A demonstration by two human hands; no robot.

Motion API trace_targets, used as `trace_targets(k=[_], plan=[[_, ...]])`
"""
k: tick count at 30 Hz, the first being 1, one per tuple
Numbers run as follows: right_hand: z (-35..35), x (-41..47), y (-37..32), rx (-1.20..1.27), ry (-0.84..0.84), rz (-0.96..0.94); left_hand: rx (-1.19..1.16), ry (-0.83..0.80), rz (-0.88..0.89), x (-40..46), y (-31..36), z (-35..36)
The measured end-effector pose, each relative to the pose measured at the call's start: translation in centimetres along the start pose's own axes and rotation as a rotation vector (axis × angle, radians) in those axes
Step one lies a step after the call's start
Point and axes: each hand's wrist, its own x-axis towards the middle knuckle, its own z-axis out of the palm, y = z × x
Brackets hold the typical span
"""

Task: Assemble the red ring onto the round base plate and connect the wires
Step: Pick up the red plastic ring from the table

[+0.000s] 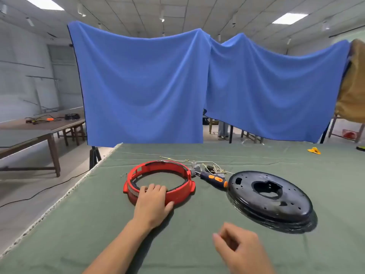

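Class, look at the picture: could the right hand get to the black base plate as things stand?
Probably yes. The right hand hovers loosely curled and holds nothing, and only bare green cloth lies between it and the black base plate.

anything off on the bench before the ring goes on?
The black base plate sits tilted on the green cloth, its left side raised, not flat. The wires lie in a loose tangle behind the screwdriver. The red ring lies flat under the left hand.

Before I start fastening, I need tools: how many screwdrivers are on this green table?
1: the screwdriver lies between the red ring and black base plate.
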Motion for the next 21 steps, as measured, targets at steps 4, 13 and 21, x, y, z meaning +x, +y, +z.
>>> trace_targets(k=[4,13,21], plan=[[3.3,9.5,0.5,-0.024,0.014,-0.034,-0.143,0.171,0.075,1.1,-1.5,1.4],[9.0,15.6,3.5,0.189,0.030,0.107,-1.043,0.677,-0.449,2.2,-1.7,-3.5],[8.6,14.1,2.2,0.213,-0.005,-0.082,-1.912,0.519,-0.980,2.9,-1.2,-3.3]])
